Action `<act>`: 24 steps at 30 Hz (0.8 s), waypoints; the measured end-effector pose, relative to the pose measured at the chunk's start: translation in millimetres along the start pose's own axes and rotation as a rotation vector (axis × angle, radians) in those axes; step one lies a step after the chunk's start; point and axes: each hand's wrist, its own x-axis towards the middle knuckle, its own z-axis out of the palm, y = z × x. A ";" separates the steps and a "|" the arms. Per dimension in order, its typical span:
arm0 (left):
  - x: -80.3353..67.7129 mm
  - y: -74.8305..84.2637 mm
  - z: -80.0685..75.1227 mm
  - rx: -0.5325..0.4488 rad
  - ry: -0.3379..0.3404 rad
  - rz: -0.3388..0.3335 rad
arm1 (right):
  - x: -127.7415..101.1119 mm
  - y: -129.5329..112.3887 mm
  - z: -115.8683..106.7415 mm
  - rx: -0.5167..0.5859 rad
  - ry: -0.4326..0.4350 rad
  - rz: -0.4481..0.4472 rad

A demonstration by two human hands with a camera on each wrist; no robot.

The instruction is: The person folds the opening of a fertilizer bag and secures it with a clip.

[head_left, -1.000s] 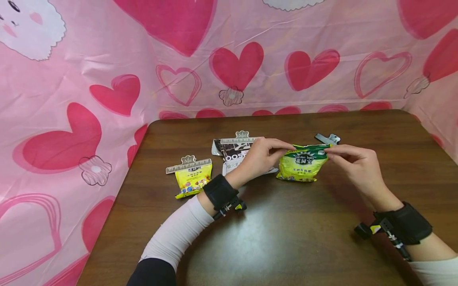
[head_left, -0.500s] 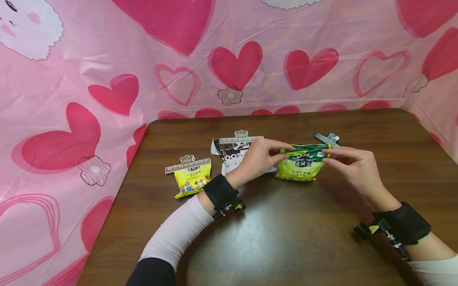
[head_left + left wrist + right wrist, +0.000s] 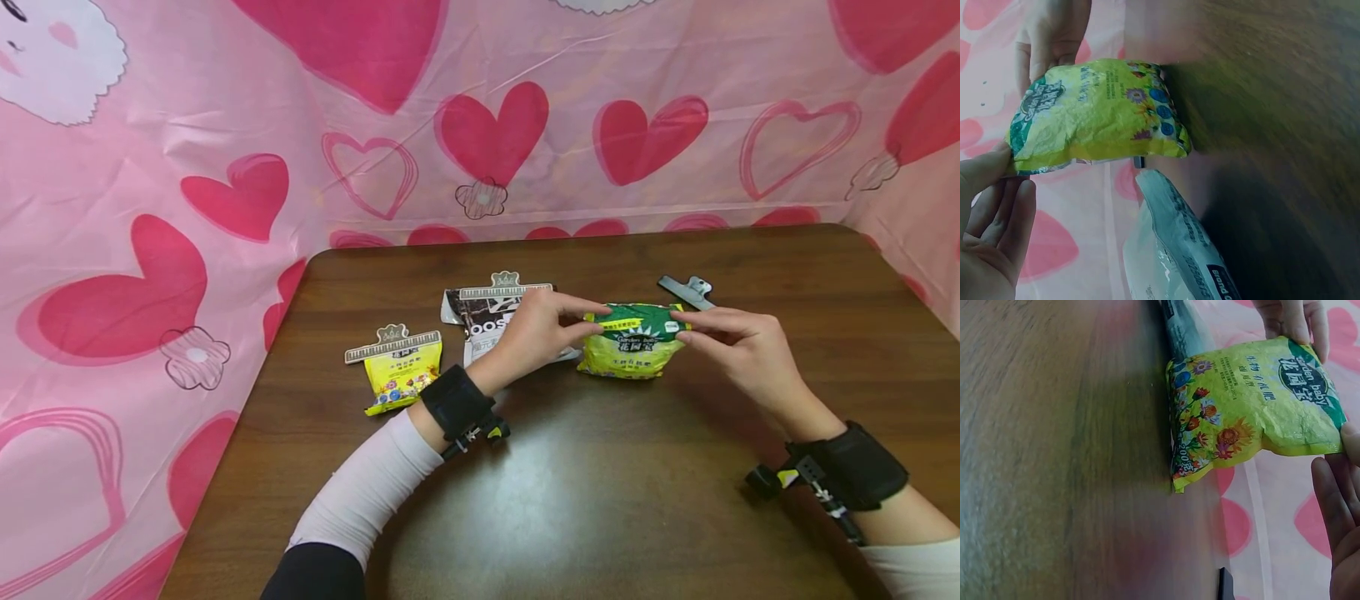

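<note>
The yellow packet [image 3: 632, 345] shows more green top [image 3: 643, 316] than a second ago.

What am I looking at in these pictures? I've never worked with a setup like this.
There is no machine: these are a person's bare left hand and right hand. The wide picture is taken from the head, looking forward and down. The two others are taken from the wrists, where the black wristbands sit, so the brown table appears turned sideways there.

The two hands pinch the upper corners of a green-and-yellow bag. Toward the person's left lie a yellow bag with a long clip across its top and a black-and-white bag with a matching clip. A loose gray clip lies behind the held bag.
</note>
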 end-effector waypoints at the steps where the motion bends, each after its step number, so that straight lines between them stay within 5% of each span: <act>1: -0.5 -0.6 0.1 0.010 0.002 0.003 | -0.1 0.7 0.4 -0.011 0.001 -0.017; 24: -4.4 -3.5 1.0 0.292 -0.001 0.160 | 1.0 2.7 2.8 -0.257 0.047 -0.295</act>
